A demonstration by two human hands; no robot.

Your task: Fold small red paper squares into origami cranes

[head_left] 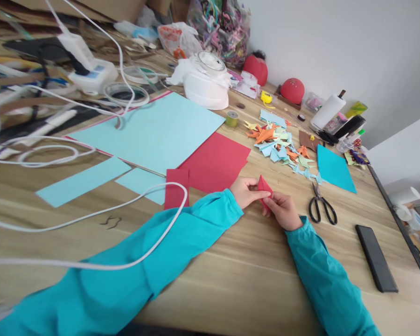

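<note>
A small folded piece of red paper [263, 185] is held between both hands just above the wooden table [252, 275]. My left hand [244, 191] pinches its left side with closed fingers. My right hand [283, 210] grips its lower right side, fingers curled. Both arms wear teal sleeves. A red sheet [215, 161] lies just behind the hands, with a narrow red strip [176, 187] to its left.
Black scissors [321, 205] lie right of my hands, a black phone [376, 257] further right. A pile of folded paper figures [280, 142] and a teal sheet [334, 169] sit behind. Light blue sheets [154, 130], white cables [91, 214] and a white pot [206, 84] fill the left and back.
</note>
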